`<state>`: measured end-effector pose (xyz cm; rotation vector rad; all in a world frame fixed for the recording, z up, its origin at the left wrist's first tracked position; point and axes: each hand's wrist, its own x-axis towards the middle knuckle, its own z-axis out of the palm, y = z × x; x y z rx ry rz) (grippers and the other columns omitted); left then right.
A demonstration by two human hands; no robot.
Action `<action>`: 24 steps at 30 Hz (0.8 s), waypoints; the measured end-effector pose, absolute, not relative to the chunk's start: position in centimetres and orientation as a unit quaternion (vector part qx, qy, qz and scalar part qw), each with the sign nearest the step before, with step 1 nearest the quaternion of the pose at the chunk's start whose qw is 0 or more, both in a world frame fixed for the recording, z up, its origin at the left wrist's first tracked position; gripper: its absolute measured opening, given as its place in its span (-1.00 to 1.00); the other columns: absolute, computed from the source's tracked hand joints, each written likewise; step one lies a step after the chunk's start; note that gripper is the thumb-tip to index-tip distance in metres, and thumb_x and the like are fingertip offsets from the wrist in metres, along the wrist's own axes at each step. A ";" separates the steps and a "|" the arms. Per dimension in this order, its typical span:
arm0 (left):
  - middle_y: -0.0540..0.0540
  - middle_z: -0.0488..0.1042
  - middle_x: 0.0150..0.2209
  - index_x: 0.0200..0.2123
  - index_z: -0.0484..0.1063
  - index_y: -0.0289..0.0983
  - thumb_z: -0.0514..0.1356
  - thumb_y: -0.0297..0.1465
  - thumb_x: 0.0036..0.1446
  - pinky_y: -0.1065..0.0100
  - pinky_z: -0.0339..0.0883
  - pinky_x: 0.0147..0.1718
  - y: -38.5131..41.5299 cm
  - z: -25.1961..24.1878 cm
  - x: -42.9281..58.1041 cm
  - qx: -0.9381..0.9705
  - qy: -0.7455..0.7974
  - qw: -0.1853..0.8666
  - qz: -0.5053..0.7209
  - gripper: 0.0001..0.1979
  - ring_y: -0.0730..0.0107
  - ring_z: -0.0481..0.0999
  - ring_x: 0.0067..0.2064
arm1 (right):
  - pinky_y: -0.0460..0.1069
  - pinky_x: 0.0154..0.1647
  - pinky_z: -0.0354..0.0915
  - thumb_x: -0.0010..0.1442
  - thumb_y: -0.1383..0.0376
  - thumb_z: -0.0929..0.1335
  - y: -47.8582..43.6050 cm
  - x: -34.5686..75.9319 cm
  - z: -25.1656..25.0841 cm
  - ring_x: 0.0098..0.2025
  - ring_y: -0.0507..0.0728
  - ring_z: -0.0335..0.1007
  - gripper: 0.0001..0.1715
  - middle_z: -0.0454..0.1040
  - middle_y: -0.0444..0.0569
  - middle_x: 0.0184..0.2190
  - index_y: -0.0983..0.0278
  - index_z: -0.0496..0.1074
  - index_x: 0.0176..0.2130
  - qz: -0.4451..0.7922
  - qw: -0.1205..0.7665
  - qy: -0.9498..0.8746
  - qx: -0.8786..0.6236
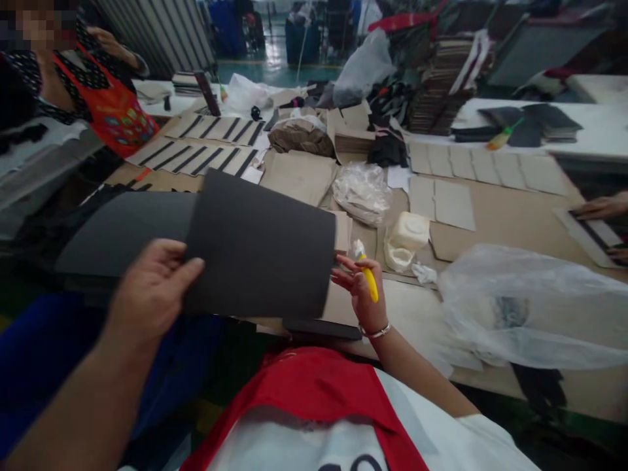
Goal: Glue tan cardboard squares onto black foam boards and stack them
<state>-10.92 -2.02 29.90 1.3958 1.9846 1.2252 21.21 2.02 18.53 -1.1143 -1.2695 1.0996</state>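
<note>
A black board panel (265, 252) is raised in front of me, slightly bowed. My left hand (159, 281) pinches its left edge, thumb on top. At its right edge is my right hand (366, 291), which holds a yellow-handled brush (369, 281), whitish tip pointing away from me. The right fingertips lie close to the panel's edge; whether they touch it I cannot tell. Under and left of the raised panel lies a stack of black panels (132, 219). A cut-open white plastic jug (407, 232) stands right of the brush.
Clear plastic bags (534, 307) (363, 190) lie on the cardboard-covered table. Rows of beige boards with black strips (196, 157) are at left, plain beige boards (485, 167) at right. A co-worker in a red apron (115, 108) stands left; another person's hands (606, 206) show right.
</note>
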 end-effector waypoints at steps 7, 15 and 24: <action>0.02 0.34 -0.51 -0.45 0.24 -0.25 0.12 -0.18 0.00 0.39 0.25 -0.41 -0.5 10.4 -0.1 0.479 0.711 0.384 0.342 -0.76 0.42 0.37 -0.42 | 0.04 -0.35 0.35 0.04 0.00 0.33 1.7 27.2 9.2 -0.37 0.14 0.42 -0.54 0.42 -0.04 -0.40 0.24 0.14 -0.24 0.244 0.425 -0.519 -0.701; -0.01 0.36 -0.47 -0.43 0.27 -0.26 0.13 -0.24 0.09 0.36 0.25 -0.37 -1.2 4.6 -0.6 0.577 0.745 0.291 0.163 -0.80 0.38 0.38 -0.39 | -0.04 -0.51 0.20 0.23 0.07 0.17 1.3 28.4 3.8 -0.45 0.12 0.39 -0.63 0.46 0.08 -0.38 0.31 0.30 -0.23 0.092 0.198 -0.691 -0.689; -0.28 0.24 0.17 0.17 0.16 -0.30 0.00 -0.24 0.22 0.13 0.06 0.17 6.9 8.6 3.8 0.802 0.560 0.045 0.200 -0.51 0.16 0.16 0.22 | -0.10 -0.58 0.22 0.24 -0.08 0.11 13.0 26.4 16.5 -0.60 0.00 0.28 -0.42 0.38 -0.12 -0.57 0.27 0.42 -0.18 0.258 0.440 -0.610 -0.607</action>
